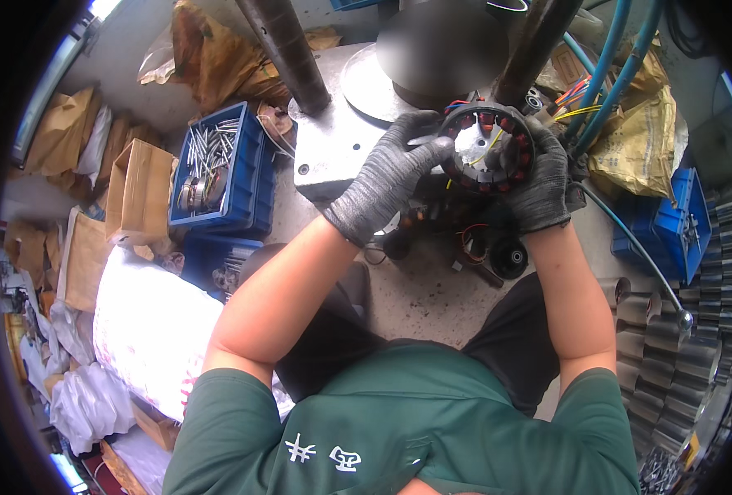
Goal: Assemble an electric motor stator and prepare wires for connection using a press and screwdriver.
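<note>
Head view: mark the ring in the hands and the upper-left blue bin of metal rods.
Ring [486, 179], head view: lower part of its band.
Blue bin [252, 158], head view: its right side wall.

Left hand [393, 163], right hand [549, 177] (gloved); both curled

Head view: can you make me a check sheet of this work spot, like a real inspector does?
Surface: grey metal plate with holes; a dark post stands on it.
Job's things: black ring with red coils, held in both hands.
Clutter: blue bin of metal rods, with an open box beside it.
Hands: both gloved; left hand grips the ring's left side, right hand its right.
Cables: blue hoses and yellow wires, upper right.
Surroundings: stacked metal cylinders on the right.
</note>
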The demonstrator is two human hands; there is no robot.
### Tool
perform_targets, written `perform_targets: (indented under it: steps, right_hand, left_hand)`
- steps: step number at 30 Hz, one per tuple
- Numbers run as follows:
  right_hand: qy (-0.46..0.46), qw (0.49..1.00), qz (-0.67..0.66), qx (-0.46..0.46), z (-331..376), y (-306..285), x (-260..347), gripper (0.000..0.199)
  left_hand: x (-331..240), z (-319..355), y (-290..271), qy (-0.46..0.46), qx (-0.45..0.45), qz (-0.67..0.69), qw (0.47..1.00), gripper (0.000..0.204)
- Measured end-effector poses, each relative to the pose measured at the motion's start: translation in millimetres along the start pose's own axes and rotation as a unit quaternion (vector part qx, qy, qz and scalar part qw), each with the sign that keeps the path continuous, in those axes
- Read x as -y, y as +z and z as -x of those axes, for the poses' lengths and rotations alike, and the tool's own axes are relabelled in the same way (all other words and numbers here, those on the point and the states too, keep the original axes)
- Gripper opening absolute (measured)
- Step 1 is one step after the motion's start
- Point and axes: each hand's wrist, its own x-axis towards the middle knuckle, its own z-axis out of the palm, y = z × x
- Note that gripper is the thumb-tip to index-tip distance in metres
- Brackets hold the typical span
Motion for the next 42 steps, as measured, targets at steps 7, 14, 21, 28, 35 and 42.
perform_targets:
  steps: [7,14,21,28,35,42]
  right_hand:
    - [0.063,0.989,0.03,0.128,-3.2,1.2,-15.3,0.031]
    - [-0.102,0.935,0.335,-0.047,-22.2,-2.5,-2.9,0.045]
    - [-0.317,0.57,0.755,0.069,-67.6,-51.4,3.8,0.039]
    - [-0.231,0.368,0.892,0.127,-58.0,-39.7,-2.8,0.03]
    - [-0.292,0.537,0.787,0.083,-11.7,-15.9,6.0,0.035]
    - [-0.296,0.799,0.522,-0.044,23.2,-4.4,25.0,0.031]
  left_hand:
    - [21.5,-12.1,-5.5,0.026,-0.011,-0.107,0.994,0.052]
    - [-4.2,-4.0,-8.8,0.044,-0.07,-0.092,0.992,0.041]
    - [-12.6,-11.8,-15.6,0.149,-0.098,-0.145,0.973,0.045]
    - [-19.1,-9.8,-29.6,0.11,-0.119,-0.088,0.983,0.039]
    - [-29.9,-4.4,-23.0,0.087,-0.116,0.014,0.989,0.032]
    - [-24.3,-6.9,-17.4,0.065,-0.104,0.053,0.991,0.035]
